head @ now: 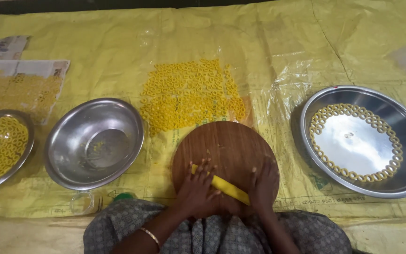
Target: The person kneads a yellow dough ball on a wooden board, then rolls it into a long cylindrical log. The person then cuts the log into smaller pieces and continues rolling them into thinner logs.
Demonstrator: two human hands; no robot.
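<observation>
Nearest the camera, both hands lie flat on a round wooden board (222, 150), fingers spread wide and pressing a yellow roll of dough (224, 187) between palms and wood. The left hand (194, 188) covers the roll's end toward 9 o'clock; the right hand (263, 186) covers the end toward 3 o'clock. Neither hand grips the roll; it runs slantwise under them, bare in the middle. A gold bangle (151, 236) circles the left wrist, above a grey patterned cloth (222, 235) over the lap.

Just at 9 o'clock from the board stands an empty steel bowl (95, 141) with a few yellow crumbs in it, and farther at 9 o'clock a second steel bowl (22, 155) filled with yellow dough rings. At 3 o'clock sits a wide steel plate (400, 136) with dough rings laid in a loop around its flat bottom.

Beyond the board, at 12 o'clock, many small yellow rings (189, 96) lie in rows on clear plastic over the yellow sheet (269, 37) that covers the floor. Far toward 10 o'clock, more rings rest on newspaper (19, 87).
</observation>
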